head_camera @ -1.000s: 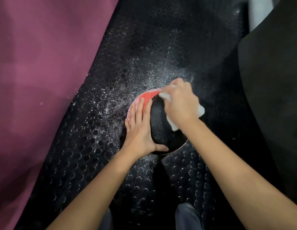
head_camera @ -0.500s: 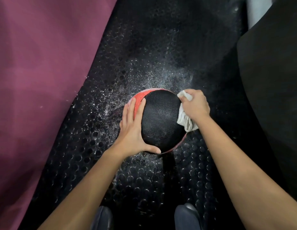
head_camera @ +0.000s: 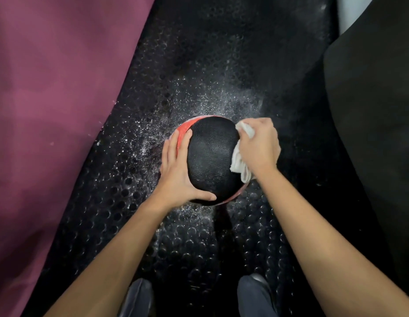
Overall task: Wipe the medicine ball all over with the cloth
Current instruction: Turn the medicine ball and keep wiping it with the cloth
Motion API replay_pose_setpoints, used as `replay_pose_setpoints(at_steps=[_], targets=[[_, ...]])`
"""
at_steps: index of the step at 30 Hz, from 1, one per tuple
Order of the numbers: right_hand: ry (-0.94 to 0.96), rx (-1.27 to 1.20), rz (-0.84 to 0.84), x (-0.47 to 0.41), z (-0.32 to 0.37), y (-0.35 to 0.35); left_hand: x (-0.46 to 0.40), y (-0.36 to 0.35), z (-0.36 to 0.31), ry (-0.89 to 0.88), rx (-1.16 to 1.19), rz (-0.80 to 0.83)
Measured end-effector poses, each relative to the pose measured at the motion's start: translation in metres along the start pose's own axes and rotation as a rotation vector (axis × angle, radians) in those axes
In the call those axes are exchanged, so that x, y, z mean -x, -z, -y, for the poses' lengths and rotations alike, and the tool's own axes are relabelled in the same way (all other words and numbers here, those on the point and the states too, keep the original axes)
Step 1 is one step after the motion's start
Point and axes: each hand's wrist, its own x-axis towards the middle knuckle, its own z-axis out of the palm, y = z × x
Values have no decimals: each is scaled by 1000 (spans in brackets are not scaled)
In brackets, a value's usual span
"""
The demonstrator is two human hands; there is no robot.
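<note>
A black medicine ball (head_camera: 210, 156) with a red band sits on the studded black rubber floor (head_camera: 176, 236), between the person's two hands. No container is in sight.

The left hand (head_camera: 178, 170) lies flat against the ball's left side, fingers straight and together over the red band, thumb stretched along the ball's near lower edge. It steadies the ball by pressing rather than gripping.

The right hand (head_camera: 259, 145) is curled round a bunched white cloth (head_camera: 239, 163) and presses it against the ball's right side. Folds of cloth poke out above the knuckles and hang below the heel of the hand; the rest of the cloth is hidden under the palm, so how it is folded cannot be told.

White specks (head_camera: 148, 143) are scattered over the floor beyond and to the left of the left hand, and thinner beyond the right hand.

Well to the left of the left hand lies a maroon mat (head_camera: 50, 110), cut off by the picture's edges. Well to the right of the right hand is a dark flat surface (head_camera: 377, 133), too dim to identify. Below the forearms, two dark-trousered knees (head_camera: 256, 296) are cut off at the bottom edge. The ball's underside and far side are out of view.
</note>
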Motion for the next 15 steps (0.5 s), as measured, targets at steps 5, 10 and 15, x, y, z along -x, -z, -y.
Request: replay_pose_setpoints(at_steps=[5, 10, 15], targets=[[207, 65, 55, 25, 0, -4, 8, 6, 13, 35, 47, -10], [-17, -52, 18, 7, 1, -8, 12, 6, 22, 31, 99, -27], [274, 85, 36, 29, 10, -10, 14, 3, 24, 47, 119, -49]])
